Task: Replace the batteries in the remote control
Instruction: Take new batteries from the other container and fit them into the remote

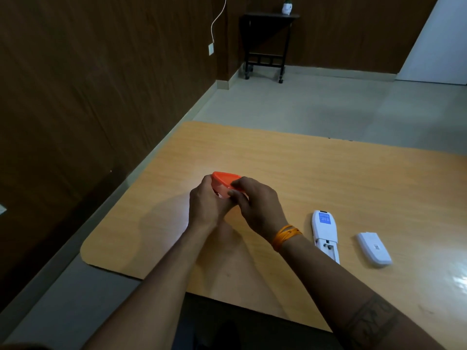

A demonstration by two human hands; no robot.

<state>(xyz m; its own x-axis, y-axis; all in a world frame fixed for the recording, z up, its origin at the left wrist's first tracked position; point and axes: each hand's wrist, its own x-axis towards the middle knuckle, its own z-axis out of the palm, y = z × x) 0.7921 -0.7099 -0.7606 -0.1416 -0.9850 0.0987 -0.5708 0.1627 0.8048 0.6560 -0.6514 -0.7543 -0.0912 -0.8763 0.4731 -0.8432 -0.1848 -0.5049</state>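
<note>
Left hand cups the near-left side of a small container with an orange lid, fingers curled round its body, held just above the table. Right hand grips the lid's right edge, thumb on top and fingers curled under; an orange thread band sits on that wrist. Contents of the container cannot be made out. To the right, well apart from the hands, the white remote control lies face down on the table, battery bay open at its near end; a blue label on its back carries print too small to read. Just right of it lies the detached white battery cover, its small marking illegible. Table is light wood laminate with rounded corners. Room: dark wood-panelled wall at left, pale floor, a dark side table at the back.
</note>
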